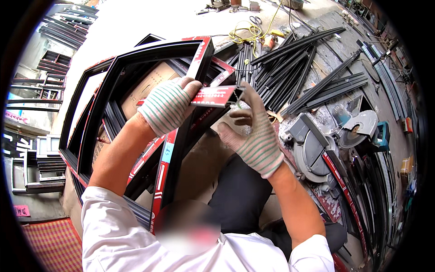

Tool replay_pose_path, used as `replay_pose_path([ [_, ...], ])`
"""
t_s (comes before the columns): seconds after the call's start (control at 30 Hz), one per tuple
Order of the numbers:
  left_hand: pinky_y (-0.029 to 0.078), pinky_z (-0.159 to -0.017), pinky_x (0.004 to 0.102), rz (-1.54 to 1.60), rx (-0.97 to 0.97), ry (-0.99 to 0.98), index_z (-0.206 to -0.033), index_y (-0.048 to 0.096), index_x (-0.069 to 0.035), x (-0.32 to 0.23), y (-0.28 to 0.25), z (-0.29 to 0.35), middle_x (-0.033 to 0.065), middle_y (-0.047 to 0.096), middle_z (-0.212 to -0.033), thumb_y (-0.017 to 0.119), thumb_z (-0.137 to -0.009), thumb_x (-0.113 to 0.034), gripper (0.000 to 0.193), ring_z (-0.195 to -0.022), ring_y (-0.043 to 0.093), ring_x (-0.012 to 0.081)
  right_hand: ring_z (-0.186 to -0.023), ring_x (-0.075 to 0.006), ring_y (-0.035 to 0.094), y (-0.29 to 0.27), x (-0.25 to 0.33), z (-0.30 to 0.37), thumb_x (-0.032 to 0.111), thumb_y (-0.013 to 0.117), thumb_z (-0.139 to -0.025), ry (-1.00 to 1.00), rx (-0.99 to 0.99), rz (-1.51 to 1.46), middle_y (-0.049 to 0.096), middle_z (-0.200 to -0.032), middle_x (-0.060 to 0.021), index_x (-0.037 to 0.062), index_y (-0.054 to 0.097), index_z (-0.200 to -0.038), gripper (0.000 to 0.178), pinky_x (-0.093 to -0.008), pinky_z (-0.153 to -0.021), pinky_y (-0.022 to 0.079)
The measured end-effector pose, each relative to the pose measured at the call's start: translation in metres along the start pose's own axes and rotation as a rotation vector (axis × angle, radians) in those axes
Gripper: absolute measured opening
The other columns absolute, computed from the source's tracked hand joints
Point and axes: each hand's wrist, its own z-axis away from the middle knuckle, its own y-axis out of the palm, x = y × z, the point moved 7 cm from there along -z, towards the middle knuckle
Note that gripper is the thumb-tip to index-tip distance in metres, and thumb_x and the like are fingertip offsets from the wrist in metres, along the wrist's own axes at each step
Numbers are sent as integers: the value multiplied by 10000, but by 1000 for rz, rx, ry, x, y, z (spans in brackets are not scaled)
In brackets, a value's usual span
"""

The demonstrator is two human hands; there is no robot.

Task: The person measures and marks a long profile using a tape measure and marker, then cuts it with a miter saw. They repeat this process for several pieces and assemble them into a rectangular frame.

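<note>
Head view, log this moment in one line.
left hand: gripping red-faced profile | right hand: by profile's end, fingers spread, contact unclear | nearby: black frame, miter saw

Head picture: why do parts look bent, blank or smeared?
Head view: fisheye bending curves the black frame; the upper floor is washed out white; a patch low in the middle is blurred, while the left hand and right hand look sharp.

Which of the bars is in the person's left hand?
The bar with red film, its hollow end towards the right hand; the left hand grips it, while the loose black bars lie in a pile.
</note>
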Motion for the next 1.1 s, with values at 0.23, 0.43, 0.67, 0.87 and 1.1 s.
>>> replay_pose_path([
  [0.23, 566, -885, 459, 115, 62, 34, -1233, 624, -23, -32, -6, 29, 182, 668, -1135, 765, -938, -215, 378, -1021, 678, 417, -1070, -143, 706, 19, 6, 7, 34, 894, -846, -3, 48, -441, 671, -1257, -46, 94, 546, -1298, 574, -293, -896, 611],
  [0.43, 551, -899, 456, 209, 86, 24, -1253, 602, -18, -39, -8, 46, 189, 655, -1104, 799, -927, -340, 498, -1013, 665, 409, -1009, -136, 731, 21, 10, 19, 40, 879, -868, -101, 3, -404, 717, -1142, -45, 64, 549, -1266, 518, -293, -883, 619],
  [0.67, 534, -901, 467, 269, 4, -66, -1246, 603, -33, -30, -7, 71, 189, 642, -1093, 815, -897, -423, 564, -1022, 641, 430, -1010, -108, 717, 17, 13, 25, 99, 859, -916, 49, 45, -327, 744, -1096, -64, 50, 582, -1203, 402, -276, -866, 600],
  [0.87, 525, -884, 474, 236, -60, -59, -1215, 639, -17, -26, -17, 72, 183, 631, -1067, 785, -924, -449, 541, -993, 627, 411, -913, -28, 627, 13, 11, 35, 139, 859, -930, 77, 14, -273, 708, -981, 14, 58, 674, -1051, 235, -220, -769, 539],
  [1.1, 540, -892, 352, 765, 86, -258, -1309, 605, -2, -9, 8, 81, 103, 666, -1062, 748, -897, -669, 797, -991, 641, 216, -887, -14, 596, 14, 7, 35, 145, 839, -961, 73, 77, -415, 730, -1038, 34, 67, 708, -1057, 180, -189, -758, 510],
])
